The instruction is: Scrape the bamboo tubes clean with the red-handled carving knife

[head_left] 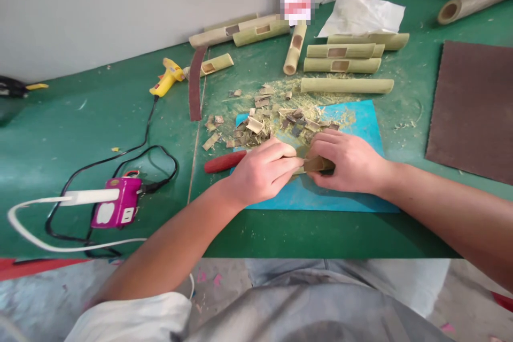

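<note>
Over a blue sheet (340,197), my left hand (268,168) is closed on a bamboo piece, mostly hidden by the fingers. My right hand (348,163) is closed beside it, gripping a small brown piece (318,164) that looks like folded sandpaper; it touches the bamboo. The two hands nearly meet. By my left wrist lies a red handle (225,162), its other end hidden behind the hand. Bamboo chips (256,125) and pale shavings are heaped just beyond both hands.
Several bamboo tubes (347,85), many with cut windows, lie at the back. A sandpaper strip (195,85) and yellow glue gun (166,77) are left of them. A purple power adapter (117,203) with cables sits front left. A brown sandpaper sheet (473,112) lies right.
</note>
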